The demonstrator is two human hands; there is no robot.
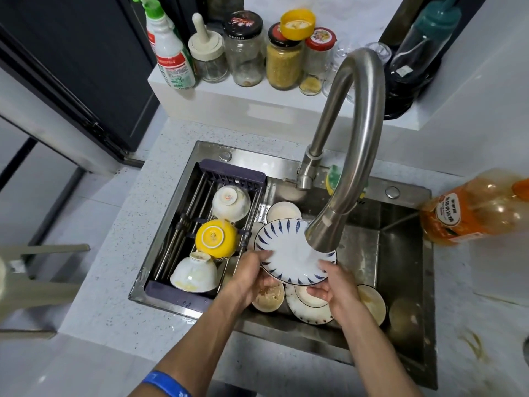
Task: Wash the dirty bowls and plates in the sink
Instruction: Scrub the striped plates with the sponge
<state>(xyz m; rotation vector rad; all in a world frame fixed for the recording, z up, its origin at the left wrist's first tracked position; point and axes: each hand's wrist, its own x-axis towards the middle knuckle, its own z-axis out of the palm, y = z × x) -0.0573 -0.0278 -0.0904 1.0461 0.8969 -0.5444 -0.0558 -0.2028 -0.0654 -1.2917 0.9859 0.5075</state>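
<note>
The blue-patterned plate [289, 250] is held tilted over the middle of the sink [400, 224], directly under the faucet [355, 133] head, with water running onto its face. The left hand [249, 276] grips its near-left rim, thumb curled over the top edge and fingers out of sight beneath. The right hand [335, 285] grips the near-right rim, thumb on top, fingers curled under.

Judged progress: partly done. Three bowls stand upside down in the drain rack [229, 174] set across the sink's left side: a white bowl [230, 203] at the far end, a yellow bowl [214, 237] in the middle, a second white bowl [193, 275] at the near end. The near one shows yellowish marks on its wall; whether that is residue or glaze cannot be told.

Outstanding: along the sink's near edge lie a soiled small bowl [269, 296], a rimmed plate [309, 306] with a dish stacked on it, a stained bowl [372, 305] and a murky bowl [405, 319] at the near-right corner. Another dish [283, 212] sits behind the held plate.

Obscured: the plate's underside, the items beneath both hands, and the sponge [333, 179] at the sink's far edge, half hidden by the faucet. The detergent bottle [472, 207] on the counter by the sink's right edge is blurred.
</note>
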